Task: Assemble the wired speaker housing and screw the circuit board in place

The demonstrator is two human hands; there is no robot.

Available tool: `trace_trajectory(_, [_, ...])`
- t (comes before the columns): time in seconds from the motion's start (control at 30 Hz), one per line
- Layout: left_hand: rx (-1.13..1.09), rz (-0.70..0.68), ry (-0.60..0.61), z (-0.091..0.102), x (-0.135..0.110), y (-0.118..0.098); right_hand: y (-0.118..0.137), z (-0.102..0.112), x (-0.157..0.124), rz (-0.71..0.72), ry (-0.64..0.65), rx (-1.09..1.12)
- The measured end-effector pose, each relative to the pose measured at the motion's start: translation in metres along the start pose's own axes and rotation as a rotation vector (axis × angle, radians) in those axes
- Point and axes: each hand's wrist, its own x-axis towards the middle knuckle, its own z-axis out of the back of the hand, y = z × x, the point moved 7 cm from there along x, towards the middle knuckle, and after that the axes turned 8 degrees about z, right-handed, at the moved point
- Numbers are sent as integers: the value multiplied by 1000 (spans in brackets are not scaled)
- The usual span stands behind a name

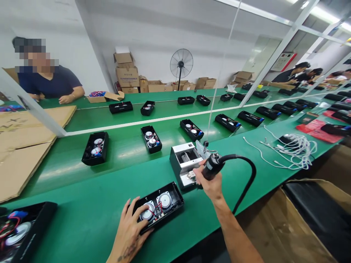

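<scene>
My left hand (134,223) grips the left end of an open black speaker housing (173,209), fingers over the far side and thumb along the near wall. Inside the housing sit two round speaker drivers (165,201) with red and black wires; my fingertips lie over the left one. In my right hand (210,182) is a black electric screwdriver (211,167), its cable looping off to the right. Its lower end is hidden behind my hand, at the front of a grey and black screw feeder (179,171) just beyond the housing.
Another open housing (41,226) lies at the near left. Several more, such as one housing (94,148), line the green conveyor (123,140). White cables (298,149) lie in a heap on the right. Cardboard sheets (24,146) cover the left side. A person (49,82) sits across the line.
</scene>
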Motion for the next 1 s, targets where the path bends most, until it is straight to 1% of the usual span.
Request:
trace_trajectory(0.07, [-18,19,-20,1,0,-1,9,-7,-12,-51,90,120])
trace_trajectory(0.13, [-35,35,-44,2,0,-2,25,-15,-25,-24,133,292])
trace_trajectory(0.23, [-35,42,-50,0,0,-4,47,-34,-45,40,148,481])
trace_trajectory(0.3, [-23,47,-49,0,0,-4,50,-48,-56,28,129,517])
trace_trajectory(0.4, [0,42,-46,0,0,-5,40,-64,-71,-19,115,484])
trace_trajectory(0.47, [10,36,-45,0,0,-6,33,-69,-77,-34,125,452])
trace_trajectory(0.57, [8,37,-45,0,1,-7,25,-70,-81,-42,135,424])
trace_trajectory(0.8, [-20,52,-46,1,2,-8,19,-74,-84,-41,171,398])
trace_trajectory(0.93, [-5,55,-40,1,1,-9,9,-74,-91,-87,207,300])
trace_trajectory(1.0, [-9,62,-29,0,1,-9,8,-72,-96,-87,213,226])
